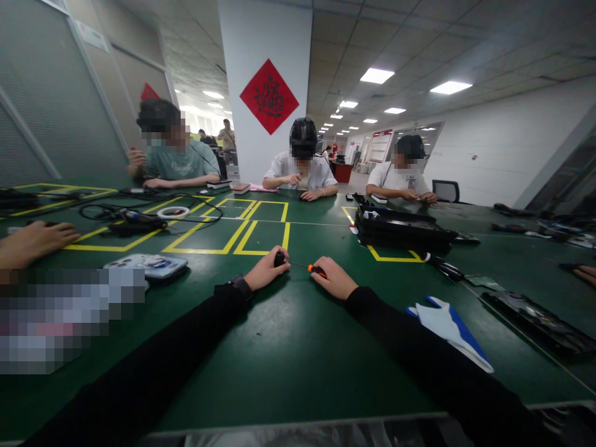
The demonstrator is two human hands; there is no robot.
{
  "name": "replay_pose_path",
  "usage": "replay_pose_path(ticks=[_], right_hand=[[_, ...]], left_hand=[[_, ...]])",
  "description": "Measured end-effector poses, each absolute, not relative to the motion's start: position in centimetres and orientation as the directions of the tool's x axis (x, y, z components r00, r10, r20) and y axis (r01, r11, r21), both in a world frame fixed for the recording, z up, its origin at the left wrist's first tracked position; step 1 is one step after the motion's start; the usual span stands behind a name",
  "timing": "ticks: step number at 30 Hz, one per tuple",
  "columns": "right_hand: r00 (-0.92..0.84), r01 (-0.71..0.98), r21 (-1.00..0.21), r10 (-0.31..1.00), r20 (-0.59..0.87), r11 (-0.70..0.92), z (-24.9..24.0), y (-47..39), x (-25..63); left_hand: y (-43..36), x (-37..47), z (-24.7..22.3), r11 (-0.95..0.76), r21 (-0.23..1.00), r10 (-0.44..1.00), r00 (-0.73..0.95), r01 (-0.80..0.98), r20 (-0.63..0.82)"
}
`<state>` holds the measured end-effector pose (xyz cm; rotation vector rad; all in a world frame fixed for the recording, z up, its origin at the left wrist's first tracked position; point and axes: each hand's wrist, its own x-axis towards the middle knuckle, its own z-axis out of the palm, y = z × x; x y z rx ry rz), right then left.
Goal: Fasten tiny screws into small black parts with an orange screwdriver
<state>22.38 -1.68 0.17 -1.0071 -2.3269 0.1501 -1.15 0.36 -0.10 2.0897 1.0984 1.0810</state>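
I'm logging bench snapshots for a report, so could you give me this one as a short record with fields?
Left hand: grips a small black part
Right hand: holds an orange-and-black screwdriver, thin shaft toward the black part
Contact at tip: too small to tell
Surface: green table with yellow tape
Near right forearm: blue-and-white glove
Far left: co-worker's hand

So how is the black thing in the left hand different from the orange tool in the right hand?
Colour: the black thing looks dark where it shows; the tool has bright orange.
Shape: the black thing looks rounded; the tool seems to have a thin shaft.
Both are partly hidden, one by the left hand, one by the right hand.
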Motion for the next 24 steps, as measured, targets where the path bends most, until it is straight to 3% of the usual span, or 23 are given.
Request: replay_pose_path(ticks=[10,24], right_hand=[[-0.568,0.647,-0.244,0.671,0.477,0.722,0.11,-1.63,22.45],[-0.568,0.650,-0.239,0.670,0.478,0.721,0.12,-1.79,22.41]], left_hand=[[0.31,-1.09,-0.04,-0.511,0.755,0.854,0.341,0.411,0.393],[0.41,-0.96,-0.16,-0.522,0.750,0.848,0.341,0.406,0.406]])
